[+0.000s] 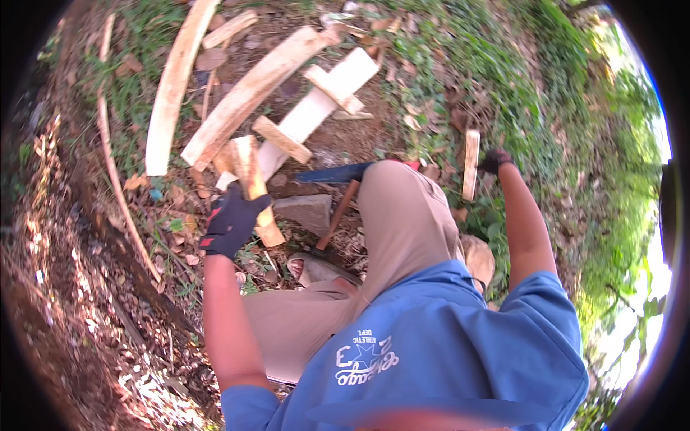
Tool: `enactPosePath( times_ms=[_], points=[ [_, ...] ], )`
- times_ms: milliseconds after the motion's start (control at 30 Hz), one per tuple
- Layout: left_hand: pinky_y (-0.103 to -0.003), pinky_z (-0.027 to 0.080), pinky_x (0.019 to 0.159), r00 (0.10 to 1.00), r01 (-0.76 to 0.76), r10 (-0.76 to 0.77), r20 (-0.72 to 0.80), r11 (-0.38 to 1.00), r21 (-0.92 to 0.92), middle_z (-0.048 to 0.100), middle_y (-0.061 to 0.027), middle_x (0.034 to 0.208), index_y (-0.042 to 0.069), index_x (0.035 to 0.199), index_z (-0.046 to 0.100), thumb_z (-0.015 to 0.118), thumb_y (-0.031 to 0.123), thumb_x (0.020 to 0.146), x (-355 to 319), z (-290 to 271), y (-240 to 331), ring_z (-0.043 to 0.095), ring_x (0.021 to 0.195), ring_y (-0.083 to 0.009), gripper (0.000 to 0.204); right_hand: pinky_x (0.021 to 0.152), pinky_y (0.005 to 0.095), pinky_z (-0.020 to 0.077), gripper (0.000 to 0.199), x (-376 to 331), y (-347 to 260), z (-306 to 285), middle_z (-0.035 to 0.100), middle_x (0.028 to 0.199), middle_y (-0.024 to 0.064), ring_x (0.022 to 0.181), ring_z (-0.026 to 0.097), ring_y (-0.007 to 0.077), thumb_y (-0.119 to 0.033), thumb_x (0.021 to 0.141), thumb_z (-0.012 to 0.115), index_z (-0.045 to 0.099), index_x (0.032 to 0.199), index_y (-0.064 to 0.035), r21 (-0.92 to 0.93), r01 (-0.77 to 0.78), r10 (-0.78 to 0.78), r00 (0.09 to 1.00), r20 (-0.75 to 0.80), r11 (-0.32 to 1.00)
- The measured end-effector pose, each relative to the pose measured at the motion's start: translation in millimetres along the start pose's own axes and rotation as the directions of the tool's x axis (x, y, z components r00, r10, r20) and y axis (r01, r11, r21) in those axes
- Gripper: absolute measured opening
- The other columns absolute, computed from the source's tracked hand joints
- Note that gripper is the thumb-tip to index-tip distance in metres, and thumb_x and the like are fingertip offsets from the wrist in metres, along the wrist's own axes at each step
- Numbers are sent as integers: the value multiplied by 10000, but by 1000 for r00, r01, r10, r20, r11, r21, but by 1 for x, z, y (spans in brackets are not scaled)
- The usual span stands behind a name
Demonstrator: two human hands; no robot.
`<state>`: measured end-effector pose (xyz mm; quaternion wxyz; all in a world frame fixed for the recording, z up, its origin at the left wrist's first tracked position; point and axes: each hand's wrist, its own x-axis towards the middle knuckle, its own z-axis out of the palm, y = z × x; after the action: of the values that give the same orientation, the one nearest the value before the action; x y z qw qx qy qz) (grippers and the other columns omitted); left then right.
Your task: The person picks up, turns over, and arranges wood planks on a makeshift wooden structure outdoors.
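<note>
"What is held by the left hand (233, 221)?"
"A wooden piece (248, 167) is gripped in its gloved fingers, beside a grey stone (307, 211)."
"And the right hand (496, 161)?"
"It is held near a short wooden stick (471, 165); whether its fingers are closed cannot be told."
"The ground?"
"Bare soil (363, 140) is bordered by grass (546, 147) and leaf litter (108, 323); pale planks (253, 97) are spread ahead."

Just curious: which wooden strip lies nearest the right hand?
The short strip beside the right hand, right of the knee; other strips and boards lie left of it.
</note>
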<state>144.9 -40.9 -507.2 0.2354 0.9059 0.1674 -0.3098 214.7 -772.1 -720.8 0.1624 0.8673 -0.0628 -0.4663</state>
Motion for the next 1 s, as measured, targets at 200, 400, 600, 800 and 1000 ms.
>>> enactPosePath(
  times_ms=[200, 400, 600, 800, 1000],
  points=[
    [-548, 559, 1119, 997, 74, -73, 26, 996, -56, 751, -346, 1367, -97, 1393, 682, 812, 598, 928, 0, -4, -1, 717, 1326, -495, 847, 688, 422, 674, 568, 1, -61, 9, 859, 985, 110, 809, 817, 235, -623, 1034, 802, 847, 1024, -57, 578, -101, -87, 954, 288, 810],
    [-535, 595, 1083, 976, 78, -64, 208, 995, -56, 768, -323, 1379, -46, 1584, 603, 714, 567, 965, -5, 7, 4, 767, 1281, -457, 878, 1068, 533, 596, 696, 26, -181, -193, 846, 1196, 236, 1109, 810, 425, -695, 1009, 746, 832, 1265, -53, 342, 354, -232, 908, -350, 871],
    [-599, 627, 869, 899, -250, 223, 376, 968, 22, 842, -233, 1114, 36, 1220, 802, 659, 286, 974, -46, 70, 3, 831, 1034, -450, 379, 1147, 519, 564, 793, 23, -397, -412, 802, 1396, 239, 1344, 743, 418, -701, 1013, 725, 688, 1548, -117, 98, 680, -378, 515, -770, 727],
    [-507, 490, 630, 985, -120, 90, 148, 970, 211, 786, -84, 816, 77, 1050, 796, 709, 241, 900, -115, 126, 6, 772, 720, -297, 239, 1266, 556, 498, 818, 99, -611, -482, 641, 1670, 201, 1514, 621, 451, -606, 1054, 658, 547, 1712, -133, -388, 450, -560, 358, -747, 804],
    [-596, 515, 723, 895, 156, -278, 349, 928, 338, 806, -59, 985, 170, 1153, 872, 778, 297, 914, -144, 135, 5, 788, 885, -304, 287, 1310, 560, 469, 742, 208, -720, -557, 572, 1732, 227, 1570, 573, 451, -349, 1056, 569, 477, 1771, -173, -647, 330, -684, -4, -729, 688]
  ],
)
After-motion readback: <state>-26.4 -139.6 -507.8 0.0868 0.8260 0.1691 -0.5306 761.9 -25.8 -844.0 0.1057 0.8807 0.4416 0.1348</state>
